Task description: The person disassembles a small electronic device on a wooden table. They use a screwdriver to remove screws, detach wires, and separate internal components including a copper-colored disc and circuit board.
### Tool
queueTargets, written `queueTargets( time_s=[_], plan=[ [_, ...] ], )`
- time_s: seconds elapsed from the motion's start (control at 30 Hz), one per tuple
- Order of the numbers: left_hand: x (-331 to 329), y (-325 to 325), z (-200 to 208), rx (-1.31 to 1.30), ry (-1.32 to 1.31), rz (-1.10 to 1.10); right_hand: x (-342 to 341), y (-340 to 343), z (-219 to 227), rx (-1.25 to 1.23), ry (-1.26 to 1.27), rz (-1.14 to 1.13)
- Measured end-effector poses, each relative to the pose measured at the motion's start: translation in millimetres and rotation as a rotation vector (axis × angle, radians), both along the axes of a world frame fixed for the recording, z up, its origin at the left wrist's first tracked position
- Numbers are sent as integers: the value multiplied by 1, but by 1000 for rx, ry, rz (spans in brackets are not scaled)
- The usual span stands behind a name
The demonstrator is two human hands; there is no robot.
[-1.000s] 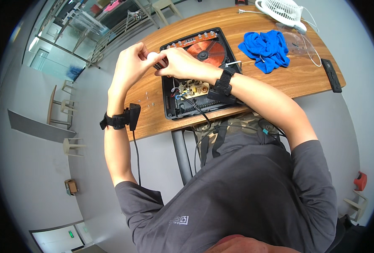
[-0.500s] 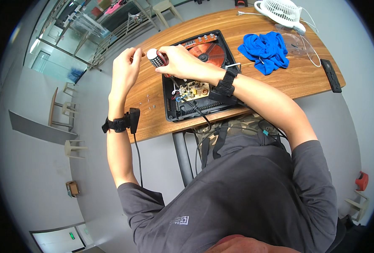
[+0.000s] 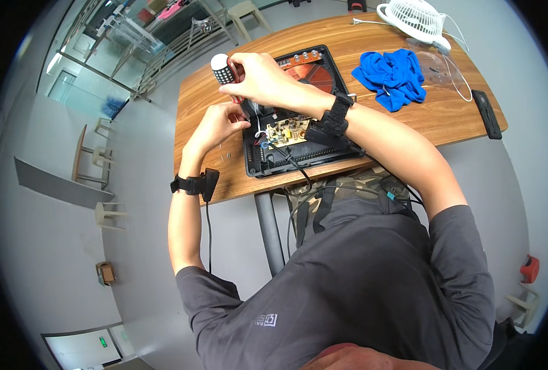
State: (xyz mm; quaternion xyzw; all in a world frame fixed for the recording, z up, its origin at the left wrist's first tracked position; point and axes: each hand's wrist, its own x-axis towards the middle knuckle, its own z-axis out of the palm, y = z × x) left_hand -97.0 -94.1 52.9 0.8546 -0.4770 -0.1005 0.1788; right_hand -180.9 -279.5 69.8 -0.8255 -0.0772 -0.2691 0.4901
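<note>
"Screwdriver [image 3: 226, 76], or smth v. like one, white-capped w/ checkered grip. Found where now?"

"Approx. 10 o'clock of open black case [image 3: 255, 161] on counter [image 3: 403, 123]. Held in R hand [image 3: 261, 77], w/ fingers closed round grip. Angled down toward case's 9 o'clock rim; hidden at the tip."

"And re L hand [image 3: 215, 126]?"

"Just changed: dropped from beside the handle to below it, approx. 9 o'clock of case. Narrow at the fingers, nearly pinched. Can't tell if gripping anything, or if touching rim."

"Meaning what for the work?"

"Now working both-handed at one spot, instead of R only. Prob. guiding low end w/ L, steadying top w/ R. Judgement only, tho."

"Else nearby?"

"Inside case: circuit board [image 3: 286, 132] toward 6–7 o'clock, copper coil [image 3: 321, 77] at 1, partly covered by R hand. Outside: small metal bits [image 3: 229, 155] at 8, blue cloth [image 3: 390, 77] btwn 2 and 3, white fan [image 3: 415, 18] farther off, btwn 1 and 2."
</note>
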Motion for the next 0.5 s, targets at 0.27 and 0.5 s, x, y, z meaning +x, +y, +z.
queueTargets(
  time_s=[0.27, 0.5],
  plan=[
    [-3, -5, -7, -41, -38, 21, -1, -3, -3, 38, -40, -11],
    [52, 30, -40, 97, -58, 65, -15, -1, 3, 147, -32, -18]
  ],
)
